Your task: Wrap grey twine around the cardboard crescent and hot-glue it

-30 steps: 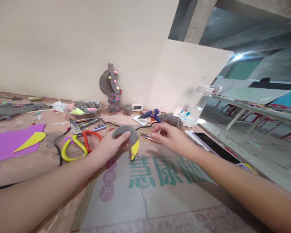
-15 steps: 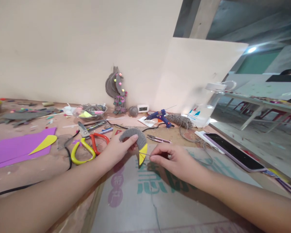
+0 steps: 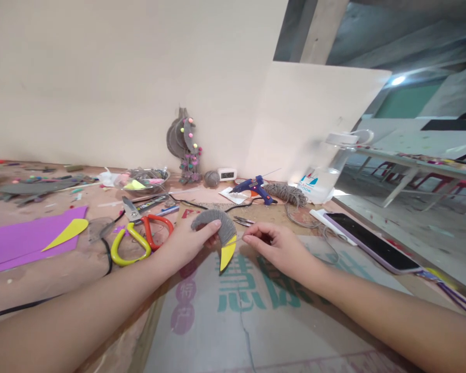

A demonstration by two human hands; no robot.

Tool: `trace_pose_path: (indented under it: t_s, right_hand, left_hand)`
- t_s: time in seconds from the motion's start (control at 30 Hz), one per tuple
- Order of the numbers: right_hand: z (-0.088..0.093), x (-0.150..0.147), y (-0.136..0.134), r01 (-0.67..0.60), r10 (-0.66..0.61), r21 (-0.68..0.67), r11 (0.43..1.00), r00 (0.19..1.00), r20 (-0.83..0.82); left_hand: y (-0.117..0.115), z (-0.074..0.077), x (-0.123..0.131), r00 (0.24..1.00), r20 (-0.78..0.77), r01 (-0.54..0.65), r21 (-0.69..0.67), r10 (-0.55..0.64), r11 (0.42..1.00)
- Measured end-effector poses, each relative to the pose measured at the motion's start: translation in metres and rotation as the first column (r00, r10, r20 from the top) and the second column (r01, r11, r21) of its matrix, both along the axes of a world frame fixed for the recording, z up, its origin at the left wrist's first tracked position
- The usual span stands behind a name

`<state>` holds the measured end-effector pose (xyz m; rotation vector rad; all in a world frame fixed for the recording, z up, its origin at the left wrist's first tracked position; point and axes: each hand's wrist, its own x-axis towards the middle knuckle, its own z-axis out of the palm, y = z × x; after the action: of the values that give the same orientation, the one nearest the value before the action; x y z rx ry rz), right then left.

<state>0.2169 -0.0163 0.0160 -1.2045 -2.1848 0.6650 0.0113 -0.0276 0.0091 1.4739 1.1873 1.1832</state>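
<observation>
A crescent shape [image 3: 222,224], mostly wrapped in grey yarn with a bare yellow tip, is pinched at its wrapped part by my left hand [image 3: 198,235]. Just to its right, my right hand [image 3: 274,246] grips a strand of grey yarn [image 3: 241,238] between thumb and fingertips. The strand runs taut from the crescent's yellow section to those fingers. A loose length of yarn [image 3: 244,321] trails over the printed board below. The far end of the crescent is partly hidden by my left hand.
Scissors [image 3: 142,235] with yellow and red handles lie left of my left hand, by purple sheets [image 3: 27,238]. Behind stand a blue glue gun [image 3: 254,187], small snips [image 3: 243,221], a yarn bundle [image 3: 287,194] and a water bottle [image 3: 326,171]. A phone [image 3: 367,241] lies right.
My right hand has moved slightly up, bringing the yarn strand higher on the crescent's yellow part. The crescent's tip has swung slightly down and left. The camera view has shifted a little.
</observation>
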Motion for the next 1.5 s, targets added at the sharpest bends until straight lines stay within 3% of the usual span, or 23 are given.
trace_pose_path:
  t_s: [0.6, 0.97, 1.23, 1.5]
  right_hand:
    - [0.0025, -0.0027, -0.0018, 0.009, -0.009, 0.019, 1.000, 1.000, -0.005]
    - [-0.0011, -0.0019, 0.0000, -0.003, 0.003, 0.004, 1.000, 1.000, 0.013]
    - [0.0033, 0.0020, 0.0051, -0.043, 0.068, 0.291, 0.956, 0.995, -0.079]
    - [-0.0010, 0.0026, 0.0041, -0.025, 0.051, 0.249, 0.968, 0.994, -0.099]
  left_hand:
    - [-0.0045, 0.0018, 0.0014, 0.987, -0.155, 0.060, 0.046, -0.052, 0.997]
    - [-0.0047, 0.0041, 0.0015, 0.984, -0.153, 0.093, 0.016, -0.089, 0.996]
    - [-0.0009, -0.0011, 0.0017, 0.993, -0.045, 0.112, 0.001, -0.112, 0.994]
    - [0.0002, 0.0007, 0.0021, 0.993, -0.058, 0.103, 0.010, -0.102, 0.995]
